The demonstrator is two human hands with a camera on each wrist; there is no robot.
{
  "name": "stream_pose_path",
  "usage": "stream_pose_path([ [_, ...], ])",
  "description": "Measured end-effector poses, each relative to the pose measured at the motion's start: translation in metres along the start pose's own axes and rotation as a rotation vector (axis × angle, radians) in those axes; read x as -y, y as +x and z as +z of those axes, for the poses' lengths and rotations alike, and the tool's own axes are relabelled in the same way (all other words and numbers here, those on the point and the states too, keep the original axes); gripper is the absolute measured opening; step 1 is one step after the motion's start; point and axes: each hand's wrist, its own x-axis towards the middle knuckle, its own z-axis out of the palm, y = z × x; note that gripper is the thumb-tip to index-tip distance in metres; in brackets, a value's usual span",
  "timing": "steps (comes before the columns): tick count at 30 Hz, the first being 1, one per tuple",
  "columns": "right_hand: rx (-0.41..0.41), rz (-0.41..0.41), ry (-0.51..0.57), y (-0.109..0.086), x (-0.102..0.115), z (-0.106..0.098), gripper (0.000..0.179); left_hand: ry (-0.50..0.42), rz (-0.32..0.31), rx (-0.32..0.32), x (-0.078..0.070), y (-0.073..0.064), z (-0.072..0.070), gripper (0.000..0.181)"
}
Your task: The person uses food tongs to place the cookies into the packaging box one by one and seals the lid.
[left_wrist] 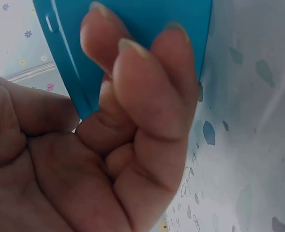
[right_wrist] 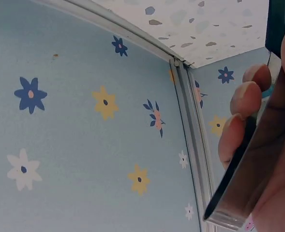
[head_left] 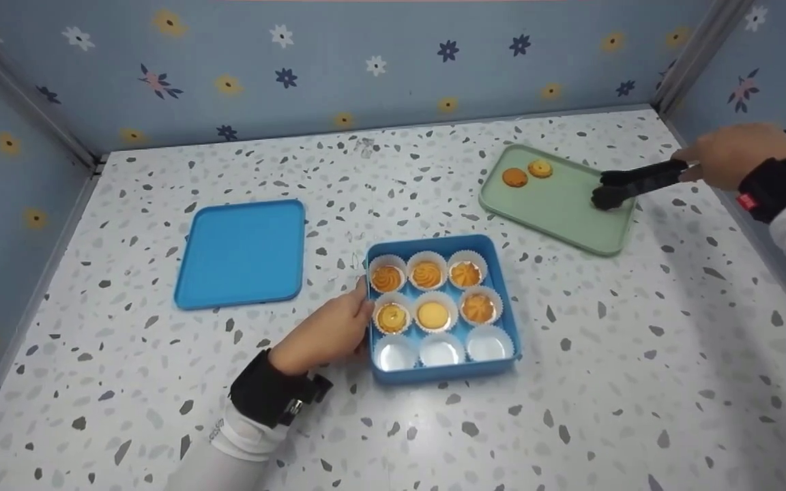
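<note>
Left hand (left_wrist: pixel 91 150): my palm showed, fingers loosely bent.
Blue box (left_wrist: pixel 144 17): stood right behind my fingertips, top middle.
Worktop (left_wrist: pixel 248 150): ran pale and speckled down the right.
Flowered wall (left_wrist: pixel 16 46): showed upper left.

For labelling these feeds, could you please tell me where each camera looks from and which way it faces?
Head: worn on the head, looking forward and down at the box, tray and tongs; left hand, right hand and sleeves show.
Left wrist: worn on the left wrist, facing the box and table; only the left hand shows.
Right wrist: worn on the right wrist, facing the flowered wall; part of the right hand shows.
Shared: head and left wrist both show the box; head and right wrist, the tongs.
</note>
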Motion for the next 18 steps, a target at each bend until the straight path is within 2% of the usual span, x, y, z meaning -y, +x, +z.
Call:
stream_pose_path([
  [3,0.021,0.022,0.078,0.0,0.008,-0.002,0.05,-0.005,-0.001,-0.003,0.0,-0.001,-0.001,0.06],
  [6,0.037,0.009,0.116,0.001,0.019,-0.008,0.053,0.0,-0.003,-0.005,0.0,-0.001,-0.001,0.061],
  [12,-0.012,-0.083,0.087,-0.002,0.037,-0.022,0.054,0.008,-0.002,-0.004,-0.001,-0.003,-0.001,0.061],
  [18,-0.015,-0.101,0.061,-0.01,0.047,-0.036,0.052,0.008,0.003,-0.001,-0.002,-0.002,-0.002,0.061],
])
